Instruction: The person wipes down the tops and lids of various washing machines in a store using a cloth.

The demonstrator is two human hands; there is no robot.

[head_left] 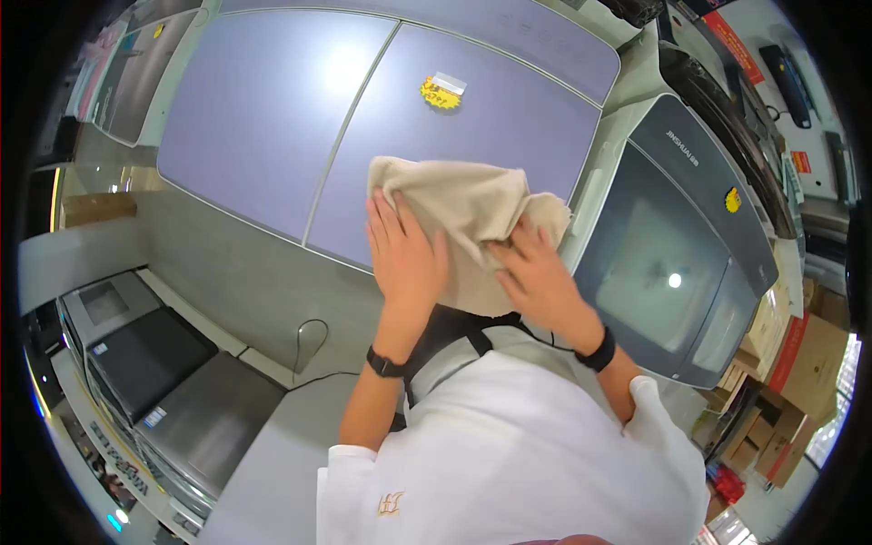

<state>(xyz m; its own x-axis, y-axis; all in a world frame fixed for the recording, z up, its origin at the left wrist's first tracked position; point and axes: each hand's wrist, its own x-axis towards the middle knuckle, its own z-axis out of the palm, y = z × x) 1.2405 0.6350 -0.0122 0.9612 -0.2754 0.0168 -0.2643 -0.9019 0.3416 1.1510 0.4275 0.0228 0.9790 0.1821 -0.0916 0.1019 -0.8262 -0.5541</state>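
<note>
A crumpled beige cloth (pixel 463 195) lies over the near edge of a wide machine's blue-violet top (pixel 263 118), which looks like a twin-tub washing machine's lid. My left hand (pixel 406 259) rests on the cloth's left side, fingers stretched and lying flat. At the cloth's right side, my right hand (pixel 542 283) has bent fingers pressed into its folds, gripping it. Part of the cloth hangs down toward my body. Beyond it, a yellow sticker (pixel 440 94) with a white tag is stuck to the top.
Close on the right stands another machine with a dark glassy lid (pixel 658 236). At lower left are appliances with black and steel panels (pixel 213 418), and a loose black cable (pixel 313 336) lies nearby. Cardboard boxes (pixel 817 368) are stacked at far right.
</note>
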